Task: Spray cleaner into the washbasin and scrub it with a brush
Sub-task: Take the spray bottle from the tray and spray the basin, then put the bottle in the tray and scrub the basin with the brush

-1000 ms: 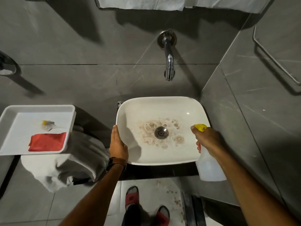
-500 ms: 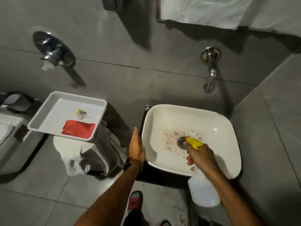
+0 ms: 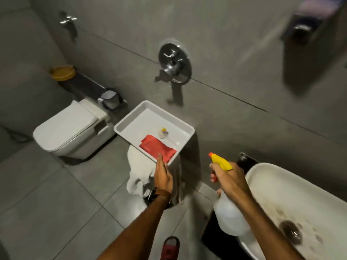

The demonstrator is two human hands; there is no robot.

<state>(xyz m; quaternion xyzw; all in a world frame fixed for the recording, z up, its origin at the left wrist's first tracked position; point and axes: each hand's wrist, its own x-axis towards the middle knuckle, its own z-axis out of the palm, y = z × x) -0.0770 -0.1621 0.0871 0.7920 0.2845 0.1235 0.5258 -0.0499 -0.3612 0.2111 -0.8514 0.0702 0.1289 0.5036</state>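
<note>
Washbasin (image 3: 266,186) lies to the right of both hands, its brown-stained bowl and drain (image 3: 290,230) just beside the right forearm. The right hand (image 3: 228,180) is clenched around the neck of a spray bottle (image 3: 230,216), whose yellow nozzle (image 3: 219,161) points up and to the left, away from the bowl. The left hand (image 3: 163,176) is released, fingers straight and flat, their tips at the near rim of a white tray (image 3: 131,120) that sits on a cloth-draped stand ahead of it. In the tray, a red cloth (image 3: 155,147) lies just past the fingertips, and the small brush (image 3: 163,133) lies beyond it, further forward. Its long axis is too small to tell. The left hand is clearly nearer the brush, so the likely reach is forward over the red cloth.
</note>
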